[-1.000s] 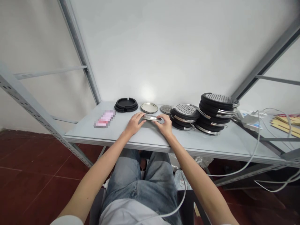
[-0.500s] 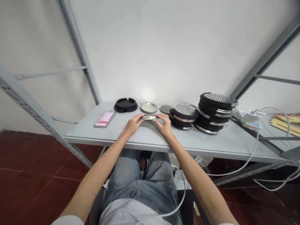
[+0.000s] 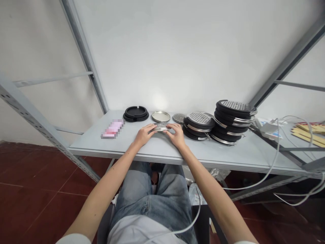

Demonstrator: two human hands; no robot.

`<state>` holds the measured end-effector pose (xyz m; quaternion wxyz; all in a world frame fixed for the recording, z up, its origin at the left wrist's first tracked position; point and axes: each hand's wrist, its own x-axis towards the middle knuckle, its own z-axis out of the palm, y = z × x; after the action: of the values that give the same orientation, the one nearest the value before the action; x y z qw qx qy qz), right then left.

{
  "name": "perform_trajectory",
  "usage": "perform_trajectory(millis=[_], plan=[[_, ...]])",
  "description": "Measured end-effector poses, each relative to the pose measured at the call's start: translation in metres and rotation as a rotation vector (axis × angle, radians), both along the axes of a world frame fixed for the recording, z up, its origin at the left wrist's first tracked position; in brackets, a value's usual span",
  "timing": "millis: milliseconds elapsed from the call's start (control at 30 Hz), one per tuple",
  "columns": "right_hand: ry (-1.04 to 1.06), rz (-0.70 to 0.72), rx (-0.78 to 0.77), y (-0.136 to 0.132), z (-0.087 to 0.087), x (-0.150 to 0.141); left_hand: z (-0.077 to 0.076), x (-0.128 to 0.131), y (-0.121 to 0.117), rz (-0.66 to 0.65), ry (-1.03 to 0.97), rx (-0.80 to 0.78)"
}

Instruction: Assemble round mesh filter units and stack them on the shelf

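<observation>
My left hand (image 3: 143, 135) grips the left edge of a round perforated metal disc (image 3: 160, 127), which looks like a grater plate. On its right edge, my right hand (image 3: 177, 135) pinches it between thumb and fingers. The disc is held low over the table, and its holed top face shows at a slant. Just behind it lies a shiny metal ring or shallow lid (image 3: 160, 116). Another perforated disc (image 3: 179, 118) lies to the right of that. Whether the disc's lower edge touches the table I cannot tell.
Black rings (image 3: 136, 114) are stacked at the back left, near a pixelated pink object (image 3: 113, 128). To the right stand a low stack (image 3: 199, 126) and a taller stack (image 3: 235, 122) of black-rimmed perforated discs. Grey shelf posts (image 3: 85, 51) frame the table (image 3: 127, 144). A white cable (image 3: 275, 162) hangs at right.
The disc in my hands has tipped from nearly edge-on, so its perforated face now shows. Both hands keep their hold in about the same place.
</observation>
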<state>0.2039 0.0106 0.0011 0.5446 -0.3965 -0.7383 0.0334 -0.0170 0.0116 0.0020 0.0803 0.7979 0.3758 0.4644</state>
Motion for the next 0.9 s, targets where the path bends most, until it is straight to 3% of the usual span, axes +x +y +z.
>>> perform_trajectory(millis=[233, 900], plan=[[0.021, -0.014, -0.007, 0.0017, 0.0, 0.0027, 0.0011, -0.0016, 0.001, -0.047, -0.111, -0.046], [-0.029, 0.032, -0.014, -0.0022, 0.0012, 0.0008, 0.0008, -0.0001, -0.0006, -0.003, -0.069, -0.057]])
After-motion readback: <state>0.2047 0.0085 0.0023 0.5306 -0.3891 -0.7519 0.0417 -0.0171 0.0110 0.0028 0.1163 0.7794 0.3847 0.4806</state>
